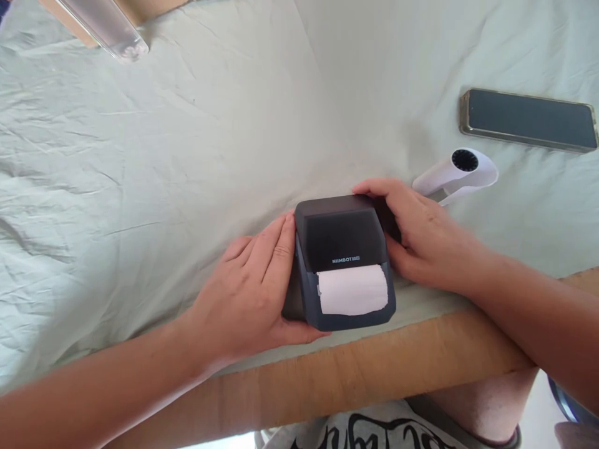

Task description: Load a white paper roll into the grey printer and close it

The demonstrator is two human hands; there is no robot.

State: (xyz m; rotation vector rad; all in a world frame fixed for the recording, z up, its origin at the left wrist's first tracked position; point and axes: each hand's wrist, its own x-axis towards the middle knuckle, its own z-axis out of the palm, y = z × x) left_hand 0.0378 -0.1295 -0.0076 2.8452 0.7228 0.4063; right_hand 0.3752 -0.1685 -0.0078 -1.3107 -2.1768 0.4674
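A dark label printer marked NIIMBOT (344, 234) stands near the table's front edge, with a strip of white paper (354, 290) coming out of its front. Along the printer's left side lies my left hand (257, 280), its fingers pressed together and the thumb under the front corner. My right hand (414, 234) grips the right side, fingertips at the back top corner and thumb lower down. Both hands hold the printer between them. Parts of the right fingers are hidden behind it.
A curled white roll with a black end (465, 160) lies just beyond my right hand. Farther right is a black phone (531, 118). A clear plastic piece (110, 28) sits at the back left. The table's wooden edge (327, 386) runs along the front.
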